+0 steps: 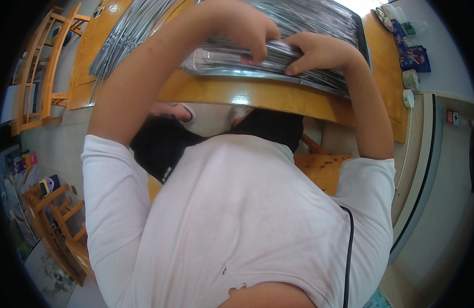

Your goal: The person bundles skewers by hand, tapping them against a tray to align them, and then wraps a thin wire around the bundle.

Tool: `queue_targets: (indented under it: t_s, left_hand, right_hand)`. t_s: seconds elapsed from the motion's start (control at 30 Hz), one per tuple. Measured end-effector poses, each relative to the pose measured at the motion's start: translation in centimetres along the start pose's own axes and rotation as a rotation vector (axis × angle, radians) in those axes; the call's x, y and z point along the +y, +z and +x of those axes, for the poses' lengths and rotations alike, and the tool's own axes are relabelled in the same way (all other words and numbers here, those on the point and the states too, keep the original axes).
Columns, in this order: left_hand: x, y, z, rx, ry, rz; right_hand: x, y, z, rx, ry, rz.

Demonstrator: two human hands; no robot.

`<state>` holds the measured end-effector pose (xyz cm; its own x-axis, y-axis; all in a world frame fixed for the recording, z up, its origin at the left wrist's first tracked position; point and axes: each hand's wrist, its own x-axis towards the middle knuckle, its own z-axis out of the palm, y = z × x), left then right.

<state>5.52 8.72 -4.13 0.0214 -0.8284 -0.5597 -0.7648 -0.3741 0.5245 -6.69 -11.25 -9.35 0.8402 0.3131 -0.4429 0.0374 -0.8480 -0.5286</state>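
Thin metal skewers fill most of a shallow metal tray on the table in front of me. My left hand curls its fingers and thumb around a bunch of skewers over the tray's near side. Close beside it, my right hand grips the same bunch, with thumb and fingers spread along it. Some of the bunch is hidden under both palms. Part of the tray's bare floor shows below my left hand. Left of the tray, a second heap of skewers lies on the wood, its looped ends towards me.
The wooden table's front edge runs just below the tray. At its right end are blue packages, a plastic bottle, a roll of tape and a white round lid. Wooden chairs stand at the left.
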Motion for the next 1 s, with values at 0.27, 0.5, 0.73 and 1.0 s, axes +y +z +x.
queue_targets:
  t_s: [0.27, 0.5, 0.73, 1.0]
  left_hand:
    - [-0.1, 2.1, 0.7, 0.187, -0.071, 0.136]
    - [1.3, 1.6, -4.3, 0.824, 0.014, 0.729]
    - [2.6, 8.3, -12.1, 1.68, 0.564, -0.432]
    - [1.7, 7.0, 0.2, 1.165, 0.287, -0.381]
  right_hand:
    - [0.7, -0.2, 1.3, -0.104, 0.048, 0.14]
    - [-3.8, -2.1, 0.3, 0.155, 0.186, 0.074]
    - [-3.3, -4.2, -2.7, 0.614, 0.008, 0.108]
    - [-8.2, -7.2, -4.4, 1.122, -0.44, 0.819]
